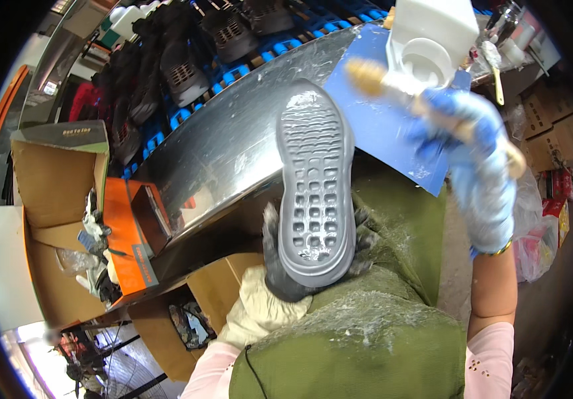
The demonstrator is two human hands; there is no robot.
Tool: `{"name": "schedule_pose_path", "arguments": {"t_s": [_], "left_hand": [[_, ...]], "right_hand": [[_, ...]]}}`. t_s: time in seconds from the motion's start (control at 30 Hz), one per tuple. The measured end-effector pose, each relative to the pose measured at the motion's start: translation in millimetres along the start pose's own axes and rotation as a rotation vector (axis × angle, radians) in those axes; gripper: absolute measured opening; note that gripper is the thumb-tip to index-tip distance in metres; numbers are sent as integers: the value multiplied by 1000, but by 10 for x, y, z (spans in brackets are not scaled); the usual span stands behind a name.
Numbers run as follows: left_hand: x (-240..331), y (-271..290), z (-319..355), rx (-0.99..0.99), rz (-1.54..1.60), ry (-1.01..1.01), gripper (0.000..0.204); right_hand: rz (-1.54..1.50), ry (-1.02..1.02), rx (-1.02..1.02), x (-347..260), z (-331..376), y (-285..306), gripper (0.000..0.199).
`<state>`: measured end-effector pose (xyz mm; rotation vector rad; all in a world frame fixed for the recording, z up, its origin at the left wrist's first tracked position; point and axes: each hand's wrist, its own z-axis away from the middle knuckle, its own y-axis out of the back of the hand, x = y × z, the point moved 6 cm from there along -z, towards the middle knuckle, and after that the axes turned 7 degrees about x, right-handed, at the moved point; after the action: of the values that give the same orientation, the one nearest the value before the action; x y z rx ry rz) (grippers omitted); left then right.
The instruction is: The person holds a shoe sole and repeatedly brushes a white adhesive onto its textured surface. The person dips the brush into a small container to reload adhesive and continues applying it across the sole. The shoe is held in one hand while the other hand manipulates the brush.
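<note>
left hand, dark-palmed knit glove, cups the heel end of a grey rubber sole, tread side up: wavy ribs at the toe, square lugs toward the heel. sole's long axis runs straight away from the hand, toe pointing at the steel bench. right hand, thin blue glove, closed around a wooden brush, bristles blurred, just beside a white plastic tub on a blue sheet. green apron under the left hand, streaked white.

Matt rubber sole, shiny metal bench
</note>
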<state>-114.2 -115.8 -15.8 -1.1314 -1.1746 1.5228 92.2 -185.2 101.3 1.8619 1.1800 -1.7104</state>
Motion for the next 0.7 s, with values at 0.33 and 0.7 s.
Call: {"name": "schedule_pose_path", "arguments": {"t_s": [0.33,0.7], "left_hand": [[-189,624,-288,135,-232,-325,45],[-58,559,146,402,-393,-84,83]], "right_hand": [[38,-655,-68,433,708,-534,18],[-485,-357,330,406,763,154,35]]}}
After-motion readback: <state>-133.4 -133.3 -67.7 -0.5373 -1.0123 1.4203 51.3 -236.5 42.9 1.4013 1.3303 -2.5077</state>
